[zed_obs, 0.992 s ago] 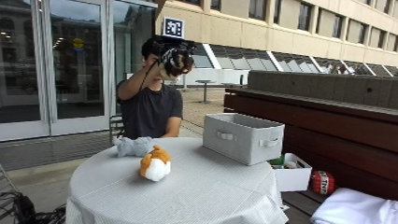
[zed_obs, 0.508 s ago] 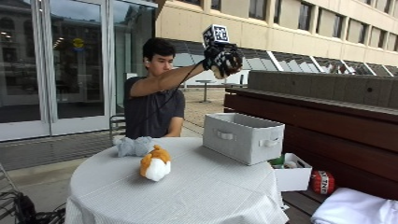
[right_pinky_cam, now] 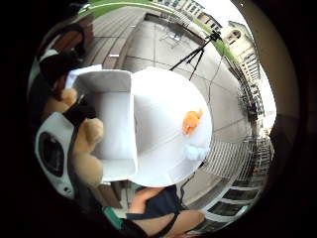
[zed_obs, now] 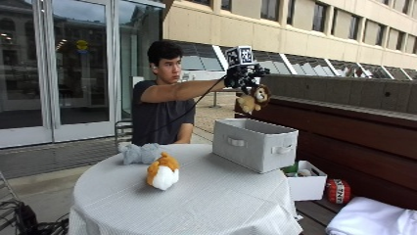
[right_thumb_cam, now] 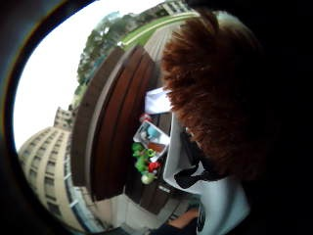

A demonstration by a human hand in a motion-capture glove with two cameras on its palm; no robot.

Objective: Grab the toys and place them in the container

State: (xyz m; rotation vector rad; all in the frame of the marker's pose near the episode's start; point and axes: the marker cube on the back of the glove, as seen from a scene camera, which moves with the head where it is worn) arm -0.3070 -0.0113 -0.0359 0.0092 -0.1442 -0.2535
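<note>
My gloved right hand (zed_obs: 242, 78) is raised high above the grey fabric container (zed_obs: 255, 143) and grips a small brown lion plush (zed_obs: 253, 99) that hangs below it. The plush's mane (right_thumb_cam: 215, 93) fills much of the thumb side palm view, and its tan limbs (right_pinky_cam: 88, 144) show against the container's empty inside (right_pinky_cam: 111, 126). On the round white table (zed_obs: 215, 205) lie an orange and white plush (zed_obs: 163, 171) and, behind it, a pale grey plush (zed_obs: 141, 152). Both also show as the orange toy (right_pinky_cam: 191, 121) and the grey toy (right_pinky_cam: 197, 151).
A wooden bench (zed_obs: 345, 142) runs behind the table. Beside the table stands a small white box (zed_obs: 306, 183) with colourful items, then a red ball (zed_obs: 337, 191) and white cloth (zed_obs: 371, 218). A tripod (right_pinky_cam: 195, 52) stands on the pavement.
My arm has stretched out from near my face to above the container, carrying the lion plush. The two toys on the table have stayed put.
</note>
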